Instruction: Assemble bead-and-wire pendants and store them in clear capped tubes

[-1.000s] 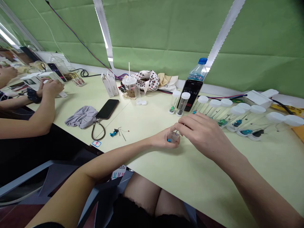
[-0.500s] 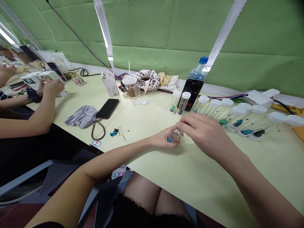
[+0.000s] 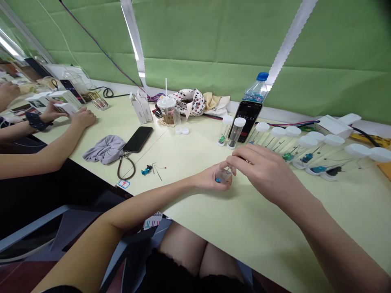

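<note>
My left hand (image 3: pixel 210 178) is wrapped round a clear plastic tube (image 3: pixel 225 176), holding it tilted just above the table. Inside the tube, near its lower end, shows a small blue piece (image 3: pixel 218 180). At the tube's upper end, my right hand (image 3: pixel 259 167) is closed, thumb and fingers pinching a thin metal rod (image 3: pixel 229 168) that reaches into the opening. My fingers hide most of the rod. Left of my left hand, another small blue piece (image 3: pixel 146 170) lies on the table beside bent thin metal rods (image 3: pixel 158 172).
Several white-capped clear tubes (image 3: pixel 305 148) stand at the right, two more before a propped phone (image 3: pixel 248 118) and a bottle (image 3: pixel 256 91). Left are a dark phone (image 3: pixel 139 139), a grey cloth (image 3: pixel 104 149), white caps (image 3: pixel 182 131) and a drink cup (image 3: pixel 167 109). A co-worker's hands (image 3: pixel 82 119) hold a white box.
My hands stay almost where they were, the right fingers shifting slightly at the tube's opening. The co-worker's hands at the left have moved apart, around a white box.
</note>
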Action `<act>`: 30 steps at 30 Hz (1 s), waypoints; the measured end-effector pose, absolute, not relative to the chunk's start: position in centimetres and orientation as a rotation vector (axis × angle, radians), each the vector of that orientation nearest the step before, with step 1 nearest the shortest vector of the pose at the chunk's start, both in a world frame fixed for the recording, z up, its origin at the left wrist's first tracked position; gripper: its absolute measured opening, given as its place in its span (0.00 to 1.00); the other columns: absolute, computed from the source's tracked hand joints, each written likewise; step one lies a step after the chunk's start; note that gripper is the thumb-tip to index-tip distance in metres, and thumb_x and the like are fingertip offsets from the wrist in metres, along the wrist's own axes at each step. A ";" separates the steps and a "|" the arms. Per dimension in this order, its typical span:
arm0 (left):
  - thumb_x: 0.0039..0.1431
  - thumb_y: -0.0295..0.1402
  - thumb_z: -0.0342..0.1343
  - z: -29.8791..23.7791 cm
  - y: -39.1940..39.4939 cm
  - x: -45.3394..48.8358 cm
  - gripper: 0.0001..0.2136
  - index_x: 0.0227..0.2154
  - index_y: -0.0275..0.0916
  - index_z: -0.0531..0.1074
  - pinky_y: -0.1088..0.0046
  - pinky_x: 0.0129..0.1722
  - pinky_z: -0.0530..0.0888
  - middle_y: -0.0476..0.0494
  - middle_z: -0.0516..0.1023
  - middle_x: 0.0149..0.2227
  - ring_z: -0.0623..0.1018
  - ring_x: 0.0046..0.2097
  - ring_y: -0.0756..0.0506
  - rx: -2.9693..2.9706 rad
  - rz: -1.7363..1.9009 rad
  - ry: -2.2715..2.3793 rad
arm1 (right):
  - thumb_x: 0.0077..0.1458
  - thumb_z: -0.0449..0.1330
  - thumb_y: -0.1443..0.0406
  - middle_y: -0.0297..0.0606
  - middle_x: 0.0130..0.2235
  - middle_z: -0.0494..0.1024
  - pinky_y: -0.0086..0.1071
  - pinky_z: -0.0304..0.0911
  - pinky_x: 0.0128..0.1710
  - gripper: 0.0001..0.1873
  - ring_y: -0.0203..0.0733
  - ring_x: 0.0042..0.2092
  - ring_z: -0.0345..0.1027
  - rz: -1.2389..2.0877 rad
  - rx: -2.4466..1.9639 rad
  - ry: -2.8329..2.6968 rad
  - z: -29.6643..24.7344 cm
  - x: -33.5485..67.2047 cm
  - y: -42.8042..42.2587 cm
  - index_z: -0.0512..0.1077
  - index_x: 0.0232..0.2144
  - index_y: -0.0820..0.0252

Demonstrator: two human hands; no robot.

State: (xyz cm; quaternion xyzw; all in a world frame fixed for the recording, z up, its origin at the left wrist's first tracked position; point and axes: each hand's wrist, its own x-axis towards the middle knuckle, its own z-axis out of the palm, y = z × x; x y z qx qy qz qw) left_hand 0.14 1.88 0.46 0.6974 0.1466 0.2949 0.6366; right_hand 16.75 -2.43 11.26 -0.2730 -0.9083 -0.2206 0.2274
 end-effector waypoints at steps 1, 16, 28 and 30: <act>0.45 0.26 0.54 0.5 1.9 0.2 0.08 0.30 0.41 0.63 0.72 0.26 0.63 0.51 0.65 0.25 0.66 0.26 0.51 1.595 0.678 0.340 | 0.55 0.48 0.81 0.42 0.31 0.74 0.33 0.56 0.30 0.17 0.41 0.33 0.65 -0.604 -0.746 -2.500 11.3 16.7 -2.5 0.71 0.27 0.63; 0.46 0.27 0.55 0.8 1.9 0.1 0.06 0.25 0.38 0.62 0.73 0.27 0.64 0.50 0.64 0.24 0.65 0.27 0.51 1.684 0.683 0.418 | 0.56 0.48 0.81 0.42 0.35 0.76 0.34 0.59 0.35 0.16 0.41 0.36 0.66 -0.388 -0.678 -2.528 11.3 16.2 -2.8 0.72 0.30 0.64; 0.45 0.25 0.55 1.1 1.6 0.1 0.09 0.25 0.39 0.58 0.75 0.27 0.62 0.52 0.62 0.25 0.63 0.28 0.52 1.674 0.616 0.509 | 0.57 0.50 0.78 0.41 0.31 0.72 0.34 0.53 0.29 0.15 0.41 0.34 0.62 -0.181 -0.860 -2.584 11.4 16.0 -3.1 0.73 0.28 0.63; 0.45 0.24 0.55 1.1 1.5 0.2 0.09 0.25 0.39 0.58 0.74 0.26 0.61 0.52 0.61 0.25 0.62 0.28 0.52 1.704 0.634 0.491 | 0.56 0.49 0.78 0.40 0.29 0.71 0.34 0.52 0.28 0.15 0.41 0.32 0.60 -0.217 -0.860 -2.608 11.6 15.8 -3.2 0.73 0.26 0.63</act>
